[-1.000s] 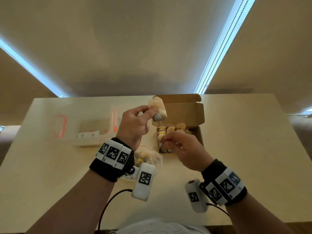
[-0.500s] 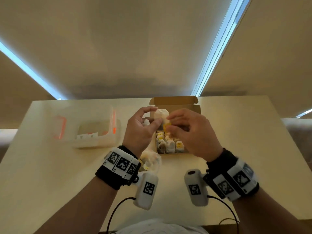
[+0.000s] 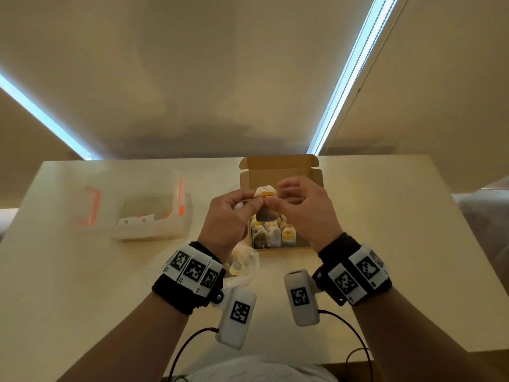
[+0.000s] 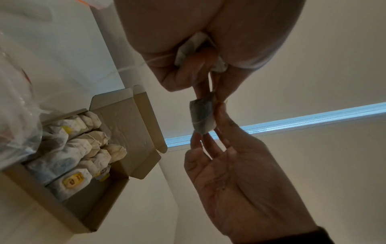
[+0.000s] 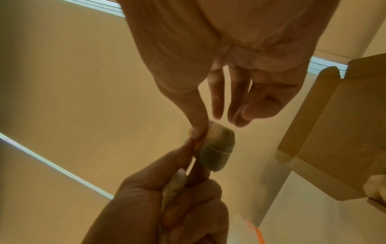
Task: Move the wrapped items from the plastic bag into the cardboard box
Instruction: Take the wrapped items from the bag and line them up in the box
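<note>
A wrapped item (image 3: 265, 192), a pale packet with a yellow label, hangs in the air above the open cardboard box (image 3: 281, 172). My left hand (image 3: 254, 201) pinches it from the left, and my right hand (image 3: 271, 201) pinches its labelled edge from the right. In the left wrist view the wrapped item (image 4: 202, 115) hangs between both hands, and a second wrapped packet (image 4: 188, 47) is tucked in my left palm. Several wrapped items (image 3: 272, 232) stand packed in the box. The plastic bag (image 3: 245, 261) lies crumpled under my left wrist.
A clear plastic container (image 3: 150, 219) with orange clasps stands on the pale table (image 3: 385, 244) to the left of the box. The box lid (image 5: 325, 125) stands upright behind the hands. Cables run from both wrist cameras toward my body.
My right hand has risen from the box to meet the left hand. My left hand has lowered the wrapped item, and both hands now pinch it over the box.
</note>
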